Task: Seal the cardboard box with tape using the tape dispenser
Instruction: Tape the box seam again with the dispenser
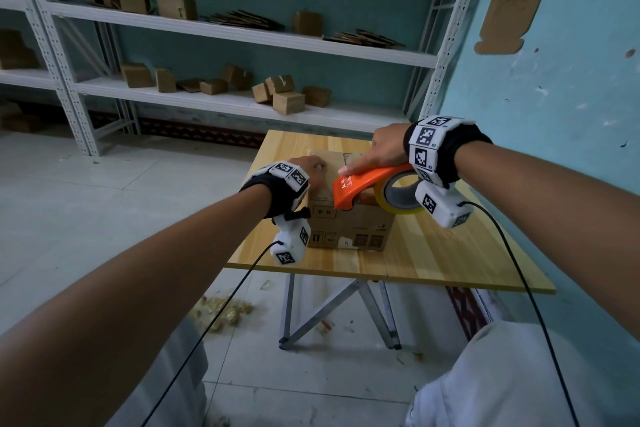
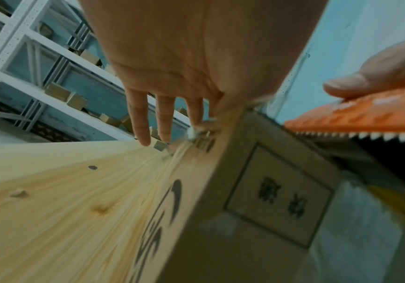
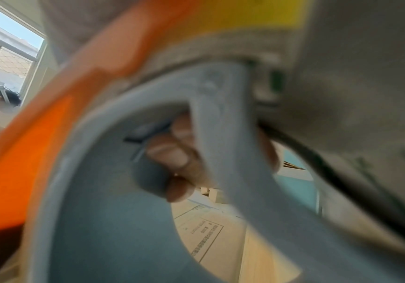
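A brown cardboard box (image 1: 349, 222) with printed labels stands on the wooden table (image 1: 443, 253). My left hand (image 1: 306, 166) rests flat on the box's top left corner. In the left wrist view its fingers (image 2: 165, 114) reach straight past the box (image 2: 257, 191) edge. My right hand (image 1: 381, 149) grips the orange tape dispenser (image 1: 363, 185), thumb along its top. The dispenser's front end sits at the near top edge of the box, and its yellow tape roll (image 1: 400, 192) hangs off the right. Its toothed blade (image 2: 366, 135) shows beside the box. Curled fingers (image 3: 172, 159) hold the grey hub.
White metal shelving (image 1: 242, 42) with several small cardboard boxes stands behind the table. A blue wall (image 1: 554, 80) runs along the right. Black cables (image 1: 221, 308) trail from both wrists. Scraps (image 1: 225, 314) lie on the floor. Another person (image 3: 0, 99) shows far left.
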Demonstrator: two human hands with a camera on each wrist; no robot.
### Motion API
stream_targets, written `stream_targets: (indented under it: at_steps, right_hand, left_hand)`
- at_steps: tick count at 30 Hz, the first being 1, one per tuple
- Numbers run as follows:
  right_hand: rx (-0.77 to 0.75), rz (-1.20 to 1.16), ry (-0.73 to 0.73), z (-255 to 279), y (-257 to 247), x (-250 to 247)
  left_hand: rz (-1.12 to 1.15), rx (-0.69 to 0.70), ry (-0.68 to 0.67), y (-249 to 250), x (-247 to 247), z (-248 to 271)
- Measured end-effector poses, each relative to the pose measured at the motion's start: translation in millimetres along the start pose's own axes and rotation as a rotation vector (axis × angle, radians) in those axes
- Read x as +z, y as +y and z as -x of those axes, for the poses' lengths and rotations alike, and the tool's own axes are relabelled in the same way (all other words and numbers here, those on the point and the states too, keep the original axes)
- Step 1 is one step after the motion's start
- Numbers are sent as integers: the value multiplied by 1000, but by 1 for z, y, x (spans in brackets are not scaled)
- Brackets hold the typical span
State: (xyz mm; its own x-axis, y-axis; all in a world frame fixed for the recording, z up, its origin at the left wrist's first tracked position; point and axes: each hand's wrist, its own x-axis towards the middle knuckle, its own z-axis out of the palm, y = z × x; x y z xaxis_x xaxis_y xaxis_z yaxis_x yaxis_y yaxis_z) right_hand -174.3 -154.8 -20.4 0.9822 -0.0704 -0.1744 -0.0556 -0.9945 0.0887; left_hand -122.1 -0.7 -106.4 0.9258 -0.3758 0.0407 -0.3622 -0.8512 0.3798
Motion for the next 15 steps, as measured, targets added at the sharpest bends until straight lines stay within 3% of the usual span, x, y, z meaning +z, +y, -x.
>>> stream_targets:
  at_steps: [15]
  right_hand:
    - [9, 17, -9, 6, -7, -2]
  left_hand:
    - [-398, 285, -69, -5, 20, 6]
